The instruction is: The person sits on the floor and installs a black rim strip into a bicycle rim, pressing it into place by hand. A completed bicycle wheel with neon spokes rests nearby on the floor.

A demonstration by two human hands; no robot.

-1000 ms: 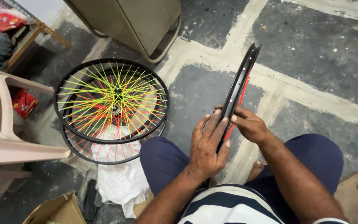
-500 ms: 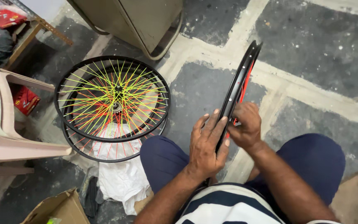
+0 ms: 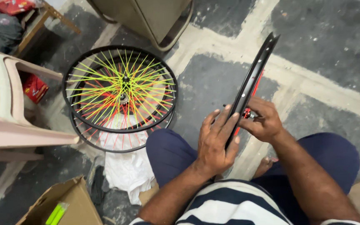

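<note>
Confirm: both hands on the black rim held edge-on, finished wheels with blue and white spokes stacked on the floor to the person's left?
Not quite. In the head view the stacked wheels have yellow-green and red spokes, not blue and white. The rest holds: left hand and right hand are on the black rim.

Glossy black metal rim [image 3: 253, 77]; matt plastic chair [image 3: 5, 121]; rough stone floor [image 3: 321, 50].
</note>
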